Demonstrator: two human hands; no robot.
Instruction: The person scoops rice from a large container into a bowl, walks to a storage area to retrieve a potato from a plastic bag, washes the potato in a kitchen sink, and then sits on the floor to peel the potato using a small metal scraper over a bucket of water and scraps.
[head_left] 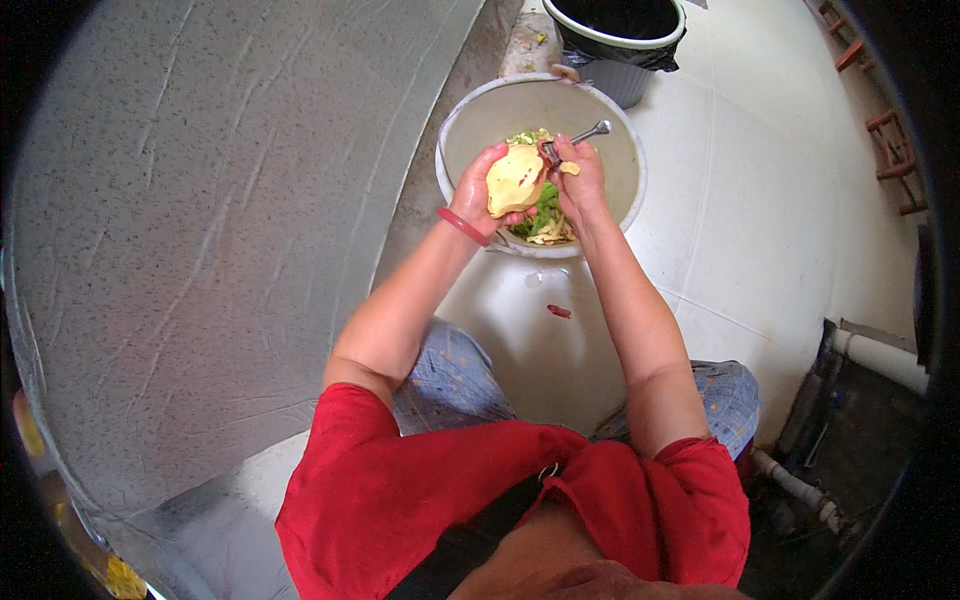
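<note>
My left hand (472, 190), with a red bangle at its wrist, is wrapped round a mostly peeled, pale yellow root (514, 184) that looks like a sweet potato. A few reddish patches of skin remain on its side. My right hand (586, 182) grips a peeler (592, 132) with a metal handle, its head against the root's right side. A yellow strip of peel (569, 168) clings by the right fingers. Both hands are over a wide white bucket (456, 135). Inside it lie green and yellowish scraps (545, 222), partly hidden by my hands.
Beyond the bucket stands a bin (620, 42) lined with a black bag. A reddish scrap of peel (559, 311) lies on the pale floor (740, 180) before me. A large grey plastic-covered surface (220, 200) fills the left. White pipes (880, 361) run at the lower right.
</note>
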